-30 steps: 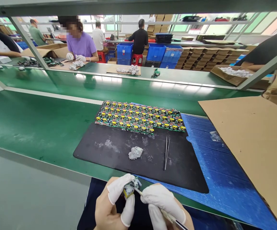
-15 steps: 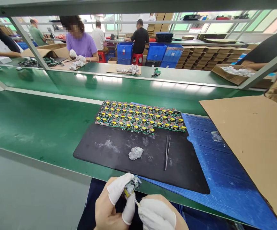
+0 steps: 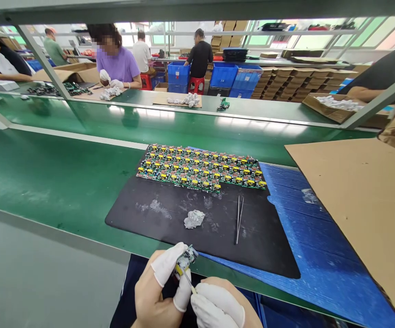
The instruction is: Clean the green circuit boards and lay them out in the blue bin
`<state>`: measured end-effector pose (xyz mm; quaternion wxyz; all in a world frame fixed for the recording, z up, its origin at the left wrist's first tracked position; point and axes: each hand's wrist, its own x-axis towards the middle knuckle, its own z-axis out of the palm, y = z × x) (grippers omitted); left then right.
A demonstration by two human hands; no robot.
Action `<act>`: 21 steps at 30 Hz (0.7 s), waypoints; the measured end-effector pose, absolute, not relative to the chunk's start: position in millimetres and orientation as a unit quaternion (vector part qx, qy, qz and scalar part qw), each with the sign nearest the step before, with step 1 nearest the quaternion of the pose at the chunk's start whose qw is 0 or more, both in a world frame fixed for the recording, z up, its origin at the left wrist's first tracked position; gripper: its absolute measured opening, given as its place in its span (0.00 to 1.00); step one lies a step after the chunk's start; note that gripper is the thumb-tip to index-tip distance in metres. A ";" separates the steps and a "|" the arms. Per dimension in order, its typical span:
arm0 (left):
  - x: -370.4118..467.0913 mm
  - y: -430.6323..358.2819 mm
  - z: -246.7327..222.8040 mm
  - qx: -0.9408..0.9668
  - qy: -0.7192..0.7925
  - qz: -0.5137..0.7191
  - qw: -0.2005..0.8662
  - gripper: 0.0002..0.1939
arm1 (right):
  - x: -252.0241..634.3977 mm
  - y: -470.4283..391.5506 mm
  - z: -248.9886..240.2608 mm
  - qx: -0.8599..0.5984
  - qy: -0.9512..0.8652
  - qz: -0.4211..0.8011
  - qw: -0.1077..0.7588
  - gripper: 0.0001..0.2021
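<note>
A small circuit board [image 3: 187,257] with a yellow part and grey putty-like material on it is pinched in my left hand [image 3: 158,284], whose thumb and finger wear white finger cots. My right hand [image 3: 218,303], also in white finger cots, is closed round a thin metal-tipped tool [image 3: 187,279] with a pale handle. The tool's tip touches the board near the yellow part. Beyond my hands, a lump of grey putty [image 3: 194,219] lies on a black mat [image 3: 163,228]. Metal tweezers [image 3: 239,221] rest to its right.
Several rows of circuit boards [image 3: 200,166] with yellow parts cover the mat's far side. A blue sheet [image 3: 293,228] and a large cardboard piece [image 3: 351,191] are on the right. Across the green bench [image 3: 64,168], a person in purple [image 3: 117,64] handles white pieces.
Both hands have shifted slightly left with the board and the tool. The board has tilted a little, and more of the tool's metal shaft shows.
</note>
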<state>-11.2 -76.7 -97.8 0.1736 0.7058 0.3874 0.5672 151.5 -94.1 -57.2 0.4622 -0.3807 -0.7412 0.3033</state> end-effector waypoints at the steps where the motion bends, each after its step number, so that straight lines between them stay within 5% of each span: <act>1: -10.8 -75.6 -96.8 0.706 0.388 0.568 0.169 0.27 | 150.6 -93.1 -55.2 -0.384 -0.740 0.304 0.461 0.12; 5: -6.7 -71.2 -90.4 0.696 0.400 0.582 0.133 0.25 | 147.8 -93.3 -55.4 -0.403 -0.722 0.248 0.505 0.07; 21: -3.4 -69.3 -90.4 0.697 0.404 0.585 0.097 0.22 | 139.7 -97.0 -91.8 -0.401 -0.695 0.119 0.585 0.14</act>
